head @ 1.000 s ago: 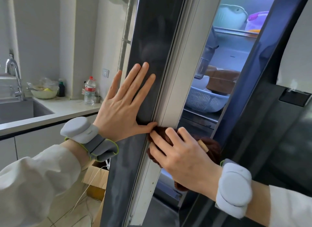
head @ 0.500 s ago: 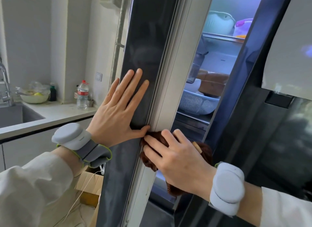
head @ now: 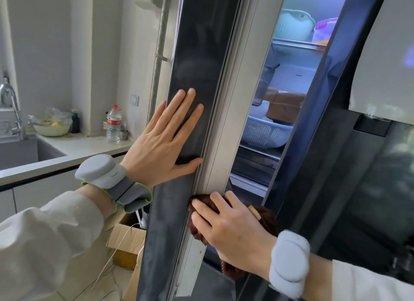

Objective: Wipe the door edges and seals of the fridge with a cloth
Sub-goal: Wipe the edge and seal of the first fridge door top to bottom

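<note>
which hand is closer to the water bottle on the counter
Left. The left hand lies flat on the dark door face, just right of the water bottle; the right hand grips the brown cloth lower and farther right.

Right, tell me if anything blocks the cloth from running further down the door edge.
Nothing visible does. The right hand presses the brown cloth on the pale door edge, which runs bare below it; the left hand lies flat higher up.

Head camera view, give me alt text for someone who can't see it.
A person's right hand presses a brown cloth against the pale edge of an open fridge door, while the left hand lies flat on the door's dark front. Behind are lit fridge shelves and a kitchen counter with a sink.
</note>
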